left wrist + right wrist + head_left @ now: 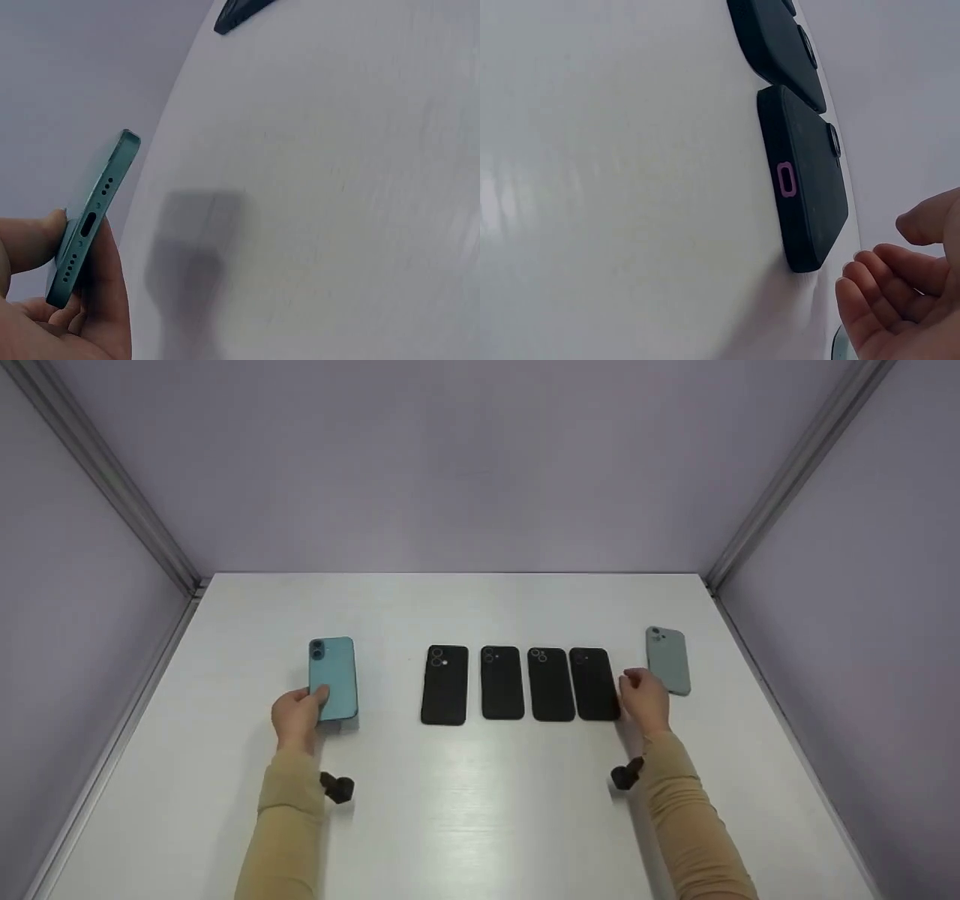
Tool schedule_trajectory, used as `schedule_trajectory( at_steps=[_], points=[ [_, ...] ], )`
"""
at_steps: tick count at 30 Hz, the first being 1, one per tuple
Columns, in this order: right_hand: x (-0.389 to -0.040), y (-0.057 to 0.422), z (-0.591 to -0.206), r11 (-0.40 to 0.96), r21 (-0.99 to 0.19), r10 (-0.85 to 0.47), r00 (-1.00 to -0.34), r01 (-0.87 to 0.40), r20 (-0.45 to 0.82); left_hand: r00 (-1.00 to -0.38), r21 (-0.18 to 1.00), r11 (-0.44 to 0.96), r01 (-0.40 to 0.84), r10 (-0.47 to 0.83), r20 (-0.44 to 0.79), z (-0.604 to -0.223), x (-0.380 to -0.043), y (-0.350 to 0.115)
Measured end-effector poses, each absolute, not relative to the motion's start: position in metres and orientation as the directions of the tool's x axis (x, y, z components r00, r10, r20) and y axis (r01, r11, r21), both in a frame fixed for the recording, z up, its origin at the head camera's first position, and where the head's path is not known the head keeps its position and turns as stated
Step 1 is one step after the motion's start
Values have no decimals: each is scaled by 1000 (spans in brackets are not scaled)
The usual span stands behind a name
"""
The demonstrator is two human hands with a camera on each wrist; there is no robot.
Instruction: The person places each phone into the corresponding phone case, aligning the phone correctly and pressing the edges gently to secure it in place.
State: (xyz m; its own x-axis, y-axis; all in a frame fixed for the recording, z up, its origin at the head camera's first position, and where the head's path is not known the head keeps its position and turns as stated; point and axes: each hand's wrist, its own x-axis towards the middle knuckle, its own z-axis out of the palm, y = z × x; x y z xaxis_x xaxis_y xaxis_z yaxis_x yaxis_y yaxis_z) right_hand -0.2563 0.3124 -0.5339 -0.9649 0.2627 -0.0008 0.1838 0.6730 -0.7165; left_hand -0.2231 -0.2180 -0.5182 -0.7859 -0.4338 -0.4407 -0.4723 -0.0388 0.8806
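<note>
My left hand (296, 716) grips a teal smartphone (335, 679) near its lower left corner, thumb on the back and fingers underneath. The phone is lifted, its shadow on the table below. In the left wrist view, the bottom edge of this smartphone (88, 225) shows a charging port and speaker holes. My right hand (646, 701) hovers with loosely curled fingers and holds nothing. Just left of it lies the rightmost black phone (595, 684), whose bottom has a pink-rimmed port opening in the right wrist view. A pale green phone (671, 660) lies just beyond the right hand, partly overlapped by it.
Three more black phones, the leftmost (445, 686), a second (502, 682) and a third (551, 685), lie camera side up in a row on the white table (465, 795). Pale walls (465, 472) stand around the back and sides.
</note>
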Motion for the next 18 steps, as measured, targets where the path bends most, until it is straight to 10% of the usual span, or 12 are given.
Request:
schedule_trajectory(
  at_steps=[18],
  points=[
    [-262, 349, -519, 675, -693, 427, -900, 253, 87, -855, 907, -202, -370, -308, -417, -512, -202, -156]
  ],
)
